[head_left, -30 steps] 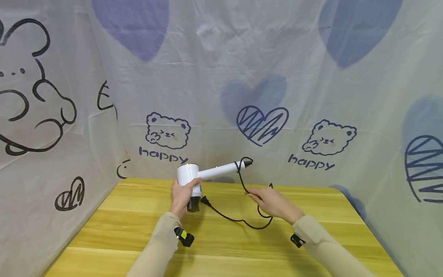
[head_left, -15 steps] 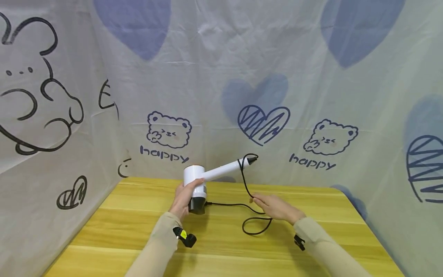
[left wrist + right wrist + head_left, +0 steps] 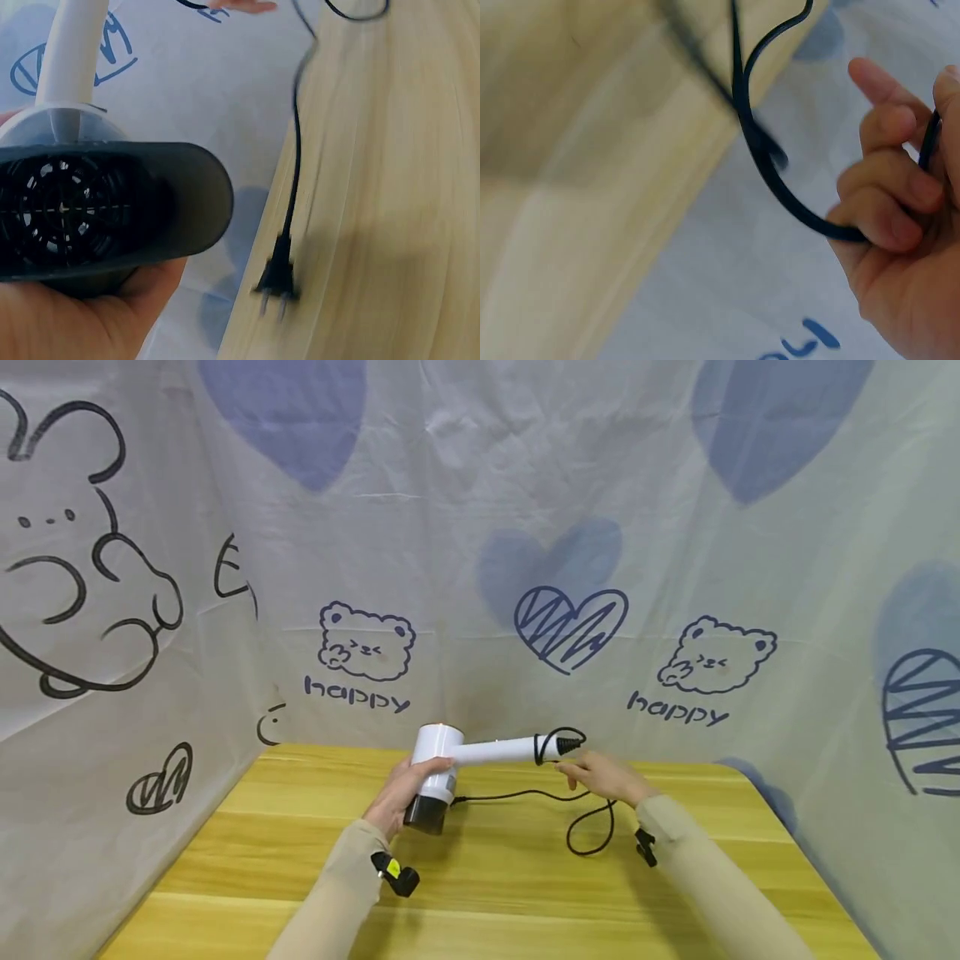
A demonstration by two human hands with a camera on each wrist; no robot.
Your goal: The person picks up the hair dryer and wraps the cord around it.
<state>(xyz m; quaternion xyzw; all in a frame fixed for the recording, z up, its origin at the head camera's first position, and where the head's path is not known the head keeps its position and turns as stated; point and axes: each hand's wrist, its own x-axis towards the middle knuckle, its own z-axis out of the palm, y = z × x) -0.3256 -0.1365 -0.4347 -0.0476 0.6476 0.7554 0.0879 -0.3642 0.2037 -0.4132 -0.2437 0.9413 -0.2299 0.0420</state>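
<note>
My left hand [image 3: 397, 795] grips a white hair dryer [image 3: 437, 752] round its barrel, with the handle pointing right. The dark concentrator nozzle [image 3: 202, 196] opens toward the left wrist camera. A black power cord [image 3: 780, 191] loops once round the handle's end by the ribbed strain relief [image 3: 568, 744]. My right hand [image 3: 603, 775] holds the cord just right of the handle's end; in the right wrist view several fingers curl over it while the index finger extends. The two-pin plug [image 3: 277, 279] dangles at the cord's free end beside the nozzle.
A wood-grain table [image 3: 495, 893] lies under both hands. Behind it hangs a pale cloth [image 3: 465, 568] printed with hearts, bears and lettering, with more cloth at both sides. A slack loop of cord hangs below my right hand.
The hair dryer has shifted right and its handle has tipped lower after first rising. My right hand has moved up and right, closer to the handle's end, with the cord. The hanging cord has swung.
</note>
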